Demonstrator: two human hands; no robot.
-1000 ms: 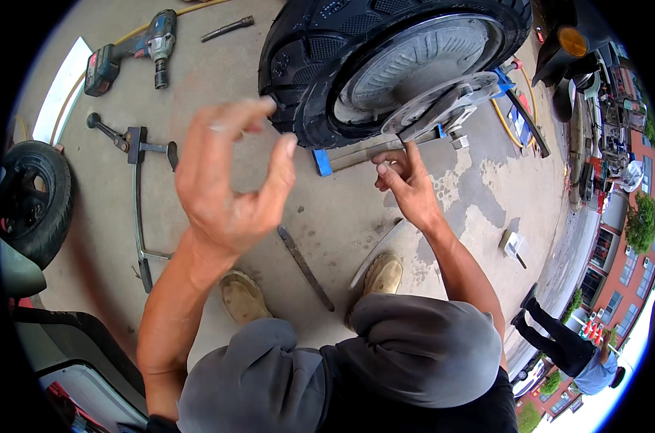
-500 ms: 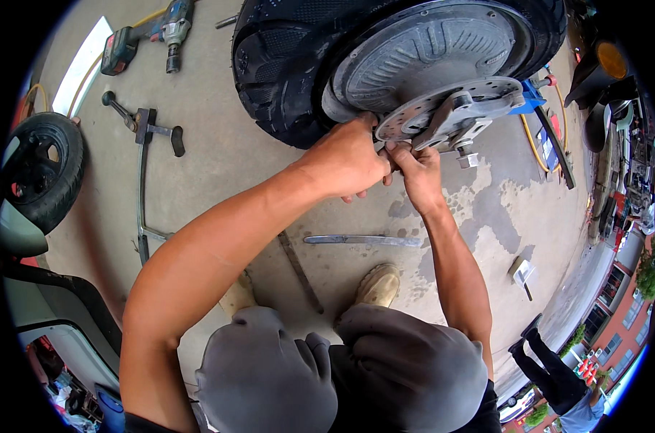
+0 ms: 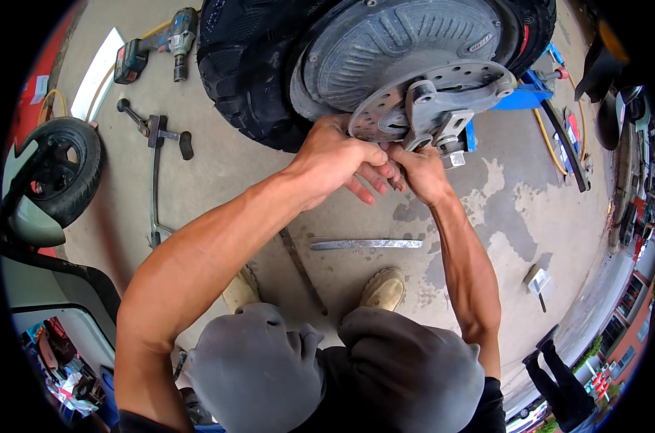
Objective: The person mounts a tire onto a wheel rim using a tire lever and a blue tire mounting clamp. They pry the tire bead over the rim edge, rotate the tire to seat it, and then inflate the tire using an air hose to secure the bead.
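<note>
Over the floor [image 3: 212, 167], beyond the right boot [image 3: 382, 290], the wheel [image 3: 407, 54] shows its brake disc [image 3: 374, 108]. The left hand [image 3: 335, 155] and right hand [image 3: 421, 173] meet, part-curled, at the disc's lower edge; whether they grip anything cannot be told. Light fingertip work, clear of the rim, seems best.

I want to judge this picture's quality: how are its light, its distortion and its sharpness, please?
Head view, middle: soft light, the holes of the brake disc fairly sharp; head view, left: a blurry reddish streak on the floor, cause unclear; head view, right rim: the red building leans; head view, edges: black surrounds the round fisheye image.
</note>
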